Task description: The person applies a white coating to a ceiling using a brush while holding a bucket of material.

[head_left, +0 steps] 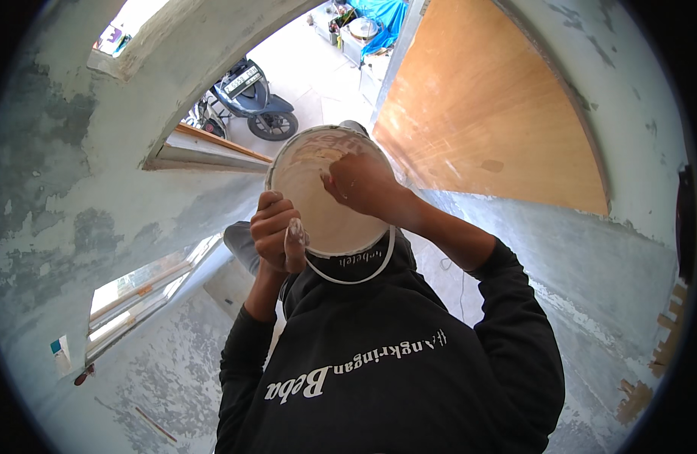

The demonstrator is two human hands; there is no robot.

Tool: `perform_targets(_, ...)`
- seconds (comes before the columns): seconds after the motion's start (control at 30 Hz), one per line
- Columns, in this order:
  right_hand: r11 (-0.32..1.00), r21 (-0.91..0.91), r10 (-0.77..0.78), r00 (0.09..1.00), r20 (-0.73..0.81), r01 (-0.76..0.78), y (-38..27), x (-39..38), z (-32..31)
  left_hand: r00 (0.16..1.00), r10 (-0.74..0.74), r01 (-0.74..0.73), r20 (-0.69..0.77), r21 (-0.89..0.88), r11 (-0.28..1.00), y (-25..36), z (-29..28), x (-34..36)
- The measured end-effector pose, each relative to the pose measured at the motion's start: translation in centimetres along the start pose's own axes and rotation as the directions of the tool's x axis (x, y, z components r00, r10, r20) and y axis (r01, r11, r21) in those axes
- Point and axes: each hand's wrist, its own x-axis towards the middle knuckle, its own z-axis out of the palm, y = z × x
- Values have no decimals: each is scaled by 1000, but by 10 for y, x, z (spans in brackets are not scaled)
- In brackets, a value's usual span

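Observation:
A pale round bucket [288,155] is held in front of my body, its open top facing up. A smooth off-white paste [341,223] lies inside, and smears of it coat the inner wall. My left hand [279,233] is closed on the bucket's near left rim, its thumb smudged with white. Reaching in from the right, my right hand [360,184] is curled over the paste inside the bucket. Whatever its fingers hold is hidden beneath them. The bucket's white handle [365,278] hangs down in a loop against my dark shirt.
A wooden door [485,113] stands at the right of a bright doorway. A parked motorbike [250,94] and a blue tarp [382,19] are outside. Patchy plastered walls [76,189] surround me, with a window frame [144,295] at the left.

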Motion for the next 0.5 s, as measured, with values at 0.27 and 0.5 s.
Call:
perform_targets(0.27,961,254,-120,993,14,113,-6,-3,-10,1000,2,-1,-14,27,1000,-1,-1,-3)
perform_targets(0.5,970,103,-220,975,11,218,-4,-14,14,1000,-6,6,-20,-16,1000,-3,-1,-2)
